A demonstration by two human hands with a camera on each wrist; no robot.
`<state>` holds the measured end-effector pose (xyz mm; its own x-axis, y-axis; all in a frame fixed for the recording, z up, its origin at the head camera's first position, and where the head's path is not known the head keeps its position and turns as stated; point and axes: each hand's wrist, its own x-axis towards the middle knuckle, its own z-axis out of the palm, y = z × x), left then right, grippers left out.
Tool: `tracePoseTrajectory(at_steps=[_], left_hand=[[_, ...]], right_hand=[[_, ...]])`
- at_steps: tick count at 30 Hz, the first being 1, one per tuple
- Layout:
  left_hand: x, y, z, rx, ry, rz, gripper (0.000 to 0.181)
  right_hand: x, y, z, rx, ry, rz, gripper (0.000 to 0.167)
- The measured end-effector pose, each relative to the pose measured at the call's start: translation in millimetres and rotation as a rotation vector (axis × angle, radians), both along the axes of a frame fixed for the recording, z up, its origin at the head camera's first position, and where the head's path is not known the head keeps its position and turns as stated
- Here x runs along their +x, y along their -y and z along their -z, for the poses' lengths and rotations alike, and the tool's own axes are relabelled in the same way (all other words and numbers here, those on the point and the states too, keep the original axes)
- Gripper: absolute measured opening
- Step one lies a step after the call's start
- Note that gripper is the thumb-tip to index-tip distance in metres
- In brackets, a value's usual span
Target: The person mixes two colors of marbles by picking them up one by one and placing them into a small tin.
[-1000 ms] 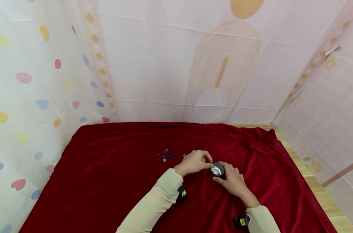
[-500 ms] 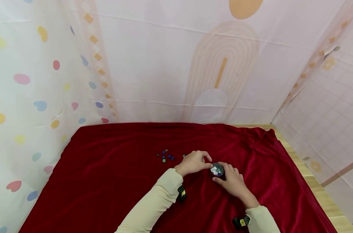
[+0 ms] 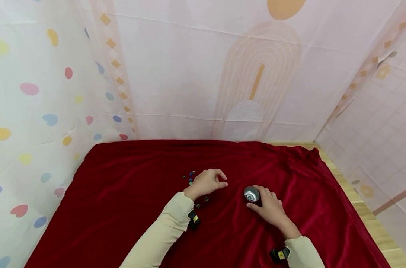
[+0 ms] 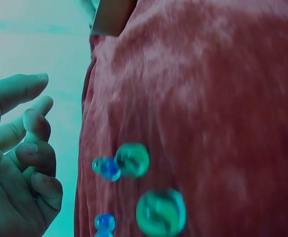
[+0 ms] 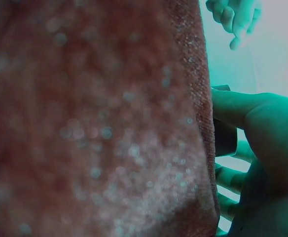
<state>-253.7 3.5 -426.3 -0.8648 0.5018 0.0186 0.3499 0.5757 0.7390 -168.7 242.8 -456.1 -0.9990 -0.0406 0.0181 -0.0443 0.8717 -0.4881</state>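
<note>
My right hand [image 3: 271, 209] grips a small silvery metal cup [image 3: 256, 192] on the red cloth, thumb on the near side and fingers round the far right. Something small and bluish-green lies inside the cup. In the right wrist view the cup [image 5: 226, 138] is mostly hidden behind the thumb. Left of the cup, my left hand [image 3: 205, 182] hovers with loosely bent fingers and nothing between them. Glass marbles lie under and around it: a green marble [image 3: 191, 183], and two darker marbles near the wrist. The left wrist view shows a large green marble [image 4: 161, 213] and smaller blue marbles [image 4: 104, 222].
The wrinkled red velvet cloth [image 3: 129, 208] covers most of the table. A strip of pale wood [image 3: 367, 219] shows along the right edge. Patterned white curtains [image 3: 176, 74] stand behind and at both sides.
My left hand has left the cup's rim and moved left towards the marbles. A marble at its fingertips one second ago is gone from them. The right hand stays on the cup.
</note>
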Motion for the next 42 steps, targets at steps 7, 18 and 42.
tracePoseTrajectory(at_steps=[7,18,42], left_hand=[[-5.5,23.6,-1.5,0.013,-0.006,-0.037,0.019],[-15.4,69.7,-0.5,-0.021,-0.003,-0.141,0.020],[-22.2,106.8,21.7,-0.056,0.041,-0.231,0.023]], right_hand=[[-0.9,-1.9,1.6,-0.009,-0.006,0.003,0.062],[0.1,-6.4,0.4,-0.012,0.012,0.002,0.062],[2.4,-8.5,-2.5,-0.010,0.006,0.007,0.062]])
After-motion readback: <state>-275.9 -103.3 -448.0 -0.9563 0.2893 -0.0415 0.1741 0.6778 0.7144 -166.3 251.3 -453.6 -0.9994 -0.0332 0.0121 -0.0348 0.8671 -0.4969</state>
